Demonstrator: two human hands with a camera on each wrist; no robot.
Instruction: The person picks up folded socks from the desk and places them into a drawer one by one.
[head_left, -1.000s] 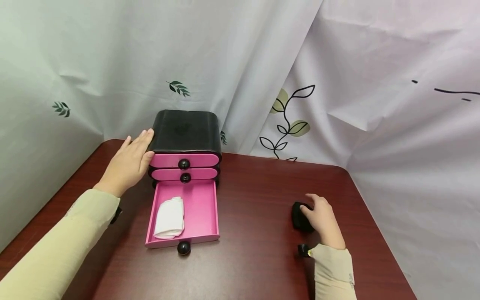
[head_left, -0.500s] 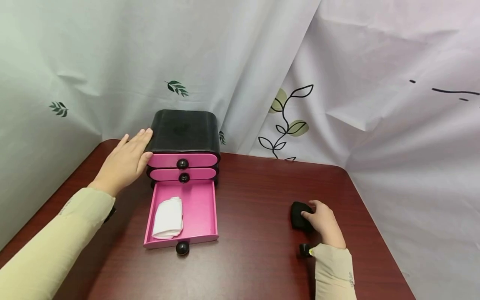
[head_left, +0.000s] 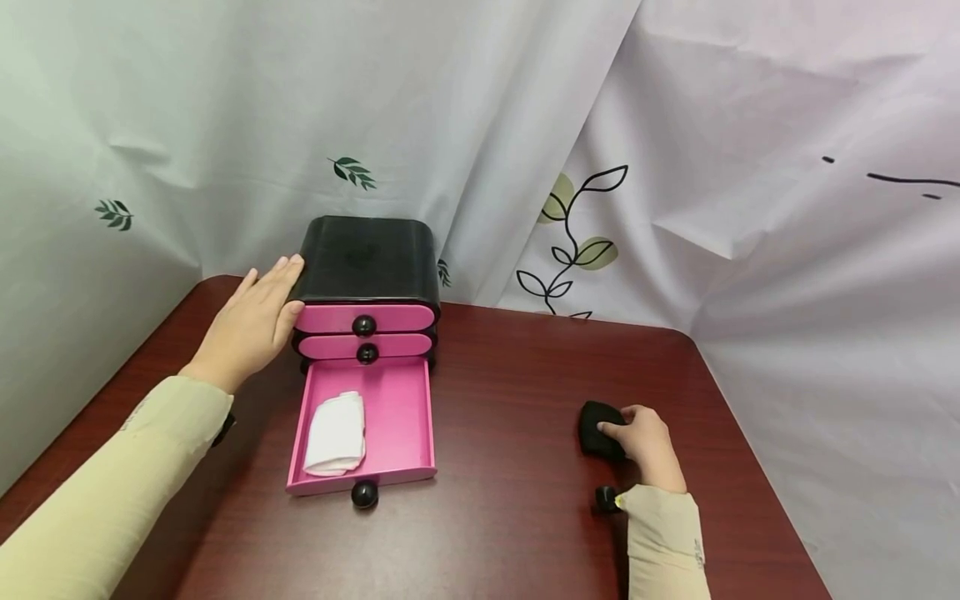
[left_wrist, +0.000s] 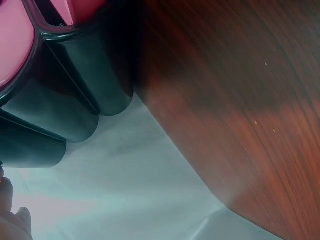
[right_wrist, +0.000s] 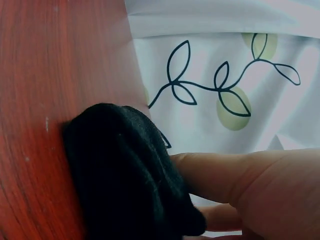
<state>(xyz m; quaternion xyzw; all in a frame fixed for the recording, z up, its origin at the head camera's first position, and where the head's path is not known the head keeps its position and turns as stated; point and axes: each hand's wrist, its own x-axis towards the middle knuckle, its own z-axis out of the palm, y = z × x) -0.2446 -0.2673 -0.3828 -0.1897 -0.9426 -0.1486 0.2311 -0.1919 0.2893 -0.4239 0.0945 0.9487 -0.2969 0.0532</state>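
Note:
My left hand (head_left: 251, 329) rests with straight fingers against the upper left side of a small black drawer cabinet (head_left: 371, 258). Its two upper pink drawers are closed, while the bottom drawer (head_left: 401, 417) is pulled out. In that drawer, toward the left, lies a folded white cloth (head_left: 335, 435). Over on the right, my right hand (head_left: 647, 437) pinches a folded black cloth (head_left: 598, 429) between thumb and fingers. The right wrist view shows the black cloth (right_wrist: 120, 170) close up, low at the table, with the thumb (right_wrist: 215, 172) against its side.
The brown wooden table (head_left: 495, 467) carries the cabinet and the black cloth. A white curtain (head_left: 510, 150) with leaf prints hangs behind and beside it. A black round knob (head_left: 364, 494) juts from the front of the pulled-out drawer.
My right hand's fingers have closed from hovering over the black cloth to pinching it, and the cloth has shifted slightly left. My left hand stays at the cabinet.

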